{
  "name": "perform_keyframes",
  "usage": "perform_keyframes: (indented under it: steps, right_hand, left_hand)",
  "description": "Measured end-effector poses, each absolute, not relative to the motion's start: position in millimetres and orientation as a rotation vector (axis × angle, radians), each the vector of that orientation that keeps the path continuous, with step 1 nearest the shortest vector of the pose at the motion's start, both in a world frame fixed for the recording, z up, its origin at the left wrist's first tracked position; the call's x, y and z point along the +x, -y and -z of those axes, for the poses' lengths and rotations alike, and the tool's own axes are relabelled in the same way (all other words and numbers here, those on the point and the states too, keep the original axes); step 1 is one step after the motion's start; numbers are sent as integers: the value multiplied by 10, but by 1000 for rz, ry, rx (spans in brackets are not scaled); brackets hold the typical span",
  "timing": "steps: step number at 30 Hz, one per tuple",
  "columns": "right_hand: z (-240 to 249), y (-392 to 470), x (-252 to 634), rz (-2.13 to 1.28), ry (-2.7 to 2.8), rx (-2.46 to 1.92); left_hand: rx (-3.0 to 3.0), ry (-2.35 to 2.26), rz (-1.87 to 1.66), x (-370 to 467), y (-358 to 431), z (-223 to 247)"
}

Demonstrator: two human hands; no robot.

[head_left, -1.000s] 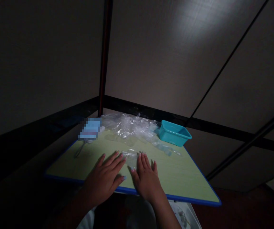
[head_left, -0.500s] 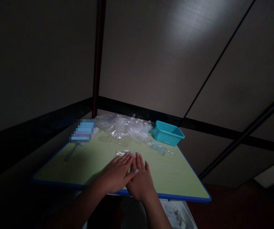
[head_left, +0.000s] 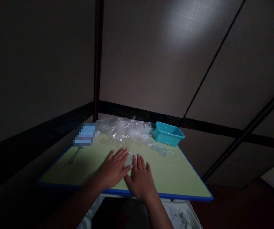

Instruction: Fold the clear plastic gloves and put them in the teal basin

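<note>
My left hand (head_left: 114, 168) lies flat on the pale green tabletop (head_left: 175, 173), its fingers stretched forward and its thumb pointing at the other hand. Beside it my right hand (head_left: 141, 179) rests palm down, fingers straight and slightly apart. Between and under the fingertips shows a small piece of clear plastic (head_left: 131, 156), mostly covered by the hands. Beyond them a crumpled heap of clear plastic bags (head_left: 124, 128) spreads along the back of the table. A flattened clear plastic piece (head_left: 159, 149) trails from the heap toward the right.
A turquoise plastic basket (head_left: 167, 140) stands at the back right corner. On the left sits a blurred-out light blue object (head_left: 85, 135) with a cord loop (head_left: 74, 156). Panelled walls close in behind and left. Under the front edge is a white drawer or tray (head_left: 179, 214) with papers.
My hands have parted; the left one has moved left, off the right hand it overlapped. The clear plastic piece at the left fingertips now shows between the hands. The view has shifted slightly.
</note>
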State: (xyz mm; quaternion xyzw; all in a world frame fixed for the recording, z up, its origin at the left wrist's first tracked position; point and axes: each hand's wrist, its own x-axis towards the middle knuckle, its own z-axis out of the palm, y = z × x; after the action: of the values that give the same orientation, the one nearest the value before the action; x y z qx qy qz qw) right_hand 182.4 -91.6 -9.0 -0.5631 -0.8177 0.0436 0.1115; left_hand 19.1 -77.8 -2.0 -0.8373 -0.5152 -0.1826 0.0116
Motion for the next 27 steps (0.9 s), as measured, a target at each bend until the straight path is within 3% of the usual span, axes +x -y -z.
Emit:
perform_keyframes:
  steps: [4,19,27]
  right_hand:
    - [99,911,1815,-91,2424,-1652]
    - [-31,822,1871,-204,2495,-1659]
    - [-66,809,1960,-227,2436,-1563]
  left_hand:
    - [-2845,1433,566,403,845,-71]
    - [-2546,1851,434,118,554,158]
    - [-2480,1803,738,109,460,114]
